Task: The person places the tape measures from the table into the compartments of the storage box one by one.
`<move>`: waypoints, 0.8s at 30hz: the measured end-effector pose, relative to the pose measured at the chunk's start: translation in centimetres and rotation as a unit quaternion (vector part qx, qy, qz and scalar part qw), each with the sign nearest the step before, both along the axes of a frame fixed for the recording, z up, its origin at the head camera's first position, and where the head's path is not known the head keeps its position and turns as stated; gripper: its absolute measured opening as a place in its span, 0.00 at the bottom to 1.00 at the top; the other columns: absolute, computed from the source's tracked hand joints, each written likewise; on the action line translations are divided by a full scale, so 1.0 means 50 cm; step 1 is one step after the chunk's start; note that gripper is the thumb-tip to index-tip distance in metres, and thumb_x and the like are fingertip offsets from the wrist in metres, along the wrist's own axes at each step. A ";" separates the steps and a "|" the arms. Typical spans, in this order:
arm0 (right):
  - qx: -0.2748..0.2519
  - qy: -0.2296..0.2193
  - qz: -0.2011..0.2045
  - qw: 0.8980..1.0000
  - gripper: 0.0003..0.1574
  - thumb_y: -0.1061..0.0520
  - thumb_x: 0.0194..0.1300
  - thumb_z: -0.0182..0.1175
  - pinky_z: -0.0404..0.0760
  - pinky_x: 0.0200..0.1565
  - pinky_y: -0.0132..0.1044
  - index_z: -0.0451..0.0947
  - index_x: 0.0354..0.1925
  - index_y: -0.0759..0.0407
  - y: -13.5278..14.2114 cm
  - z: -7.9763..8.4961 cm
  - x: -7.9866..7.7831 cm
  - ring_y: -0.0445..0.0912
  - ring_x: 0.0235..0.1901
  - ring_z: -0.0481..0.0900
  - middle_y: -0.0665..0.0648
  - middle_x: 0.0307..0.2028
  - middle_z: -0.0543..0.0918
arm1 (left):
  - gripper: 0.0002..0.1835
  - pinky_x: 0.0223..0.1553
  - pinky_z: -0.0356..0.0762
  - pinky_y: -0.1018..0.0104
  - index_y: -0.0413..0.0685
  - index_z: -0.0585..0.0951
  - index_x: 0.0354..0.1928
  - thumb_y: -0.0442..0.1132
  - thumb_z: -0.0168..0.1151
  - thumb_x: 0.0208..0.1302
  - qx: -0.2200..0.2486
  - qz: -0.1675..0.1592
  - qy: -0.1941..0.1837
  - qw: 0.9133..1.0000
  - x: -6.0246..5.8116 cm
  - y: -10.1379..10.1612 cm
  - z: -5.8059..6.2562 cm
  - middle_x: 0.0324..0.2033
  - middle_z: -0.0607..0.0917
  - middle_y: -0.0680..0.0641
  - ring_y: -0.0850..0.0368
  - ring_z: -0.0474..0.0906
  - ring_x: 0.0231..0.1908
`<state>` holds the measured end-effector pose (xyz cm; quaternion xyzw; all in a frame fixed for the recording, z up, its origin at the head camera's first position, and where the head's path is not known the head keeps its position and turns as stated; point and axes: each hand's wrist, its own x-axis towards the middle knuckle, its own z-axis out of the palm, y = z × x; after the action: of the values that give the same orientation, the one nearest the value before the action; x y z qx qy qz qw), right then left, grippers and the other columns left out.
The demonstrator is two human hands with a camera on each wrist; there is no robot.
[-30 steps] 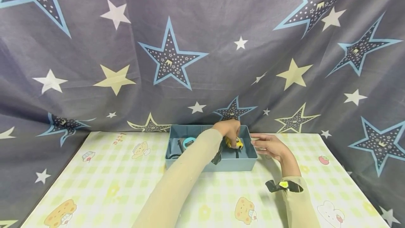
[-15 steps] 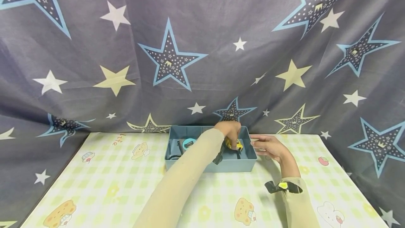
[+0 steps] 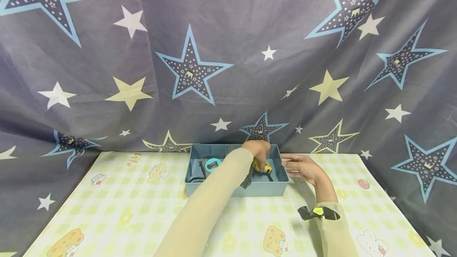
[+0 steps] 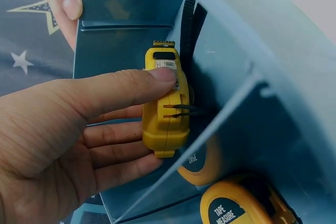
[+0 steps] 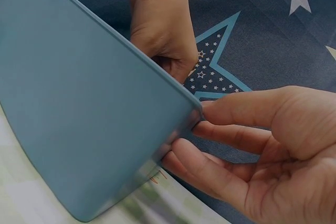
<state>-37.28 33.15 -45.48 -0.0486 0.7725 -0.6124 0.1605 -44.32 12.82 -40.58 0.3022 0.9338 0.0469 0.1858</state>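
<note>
A blue divided box (image 3: 260, 190) stands at the table's back edge. My left hand (image 3: 258, 148) reaches into its right compartment and holds a yellow tape measure (image 4: 164, 121) on edge between thumb and fingers. A black strap (image 4: 186, 30) lies beside this tape measure. Across a divider, a second, orange-yellow tape measure (image 4: 226, 205) with a dark label shows in the left wrist view. My right hand (image 3: 304, 167) touches the box's right end from outside, fingers mostly extended; in the right wrist view its fingertips (image 5: 184, 150) rest against the end wall near the corner.
In the box's left part lie a round teal item (image 3: 212, 164) with a dark label and a thin black item (image 3: 196, 178). My left sleeve (image 3: 210, 201) hides part of the box. A star-printed curtain (image 3: 250, 82) hangs behind the checked tablecloth (image 3: 143, 209).
The head view has shifted slightly, so everything sits a little lower. The black strap below the yellow tape measure has swung to a slant. Both hands stay in nearly the same places.
</note>
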 end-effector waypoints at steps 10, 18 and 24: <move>0.001 0.001 0.004 1.000 0.38 0.57 0.74 0.59 0.80 0.62 0.47 0.60 0.75 0.70 0.000 0.000 -0.001 0.65 0.71 0.67 0.73 0.73 0.65 | 0.17 0.35 0.82 0.68 0.47 0.83 0.33 0.36 0.85 0.43 0.006 0.016 0.000 1.000 0.003 0.004 -0.002 0.31 0.85 0.54 0.60 0.78 0.32; -0.002 -0.006 -0.002 1.000 0.38 0.57 0.74 0.58 0.78 0.65 0.51 0.60 0.75 0.69 0.004 -0.005 -0.006 0.68 0.73 0.61 0.73 0.74 0.61 | 0.18 0.37 0.82 0.67 0.48 0.83 0.35 0.36 0.84 0.44 -0.024 0.025 0.000 0.999 0.007 0.013 0.002 0.33 0.83 0.54 0.60 0.76 0.33; -0.003 -0.008 -0.008 1.000 0.37 0.58 0.74 0.58 0.77 0.65 0.53 0.62 0.74 0.69 0.003 -0.009 -0.005 0.69 0.72 0.63 0.74 0.74 0.63 | 0.15 0.33 0.80 0.68 0.49 0.84 0.28 0.36 0.85 0.43 -0.020 0.017 -0.003 1.000 0.009 0.005 0.004 0.28 0.83 0.55 0.61 0.75 0.30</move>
<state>-37.50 33.29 -45.92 -0.0381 0.7699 -0.6162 0.1617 -43.89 13.08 -40.37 0.2820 0.9390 0.0319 0.1941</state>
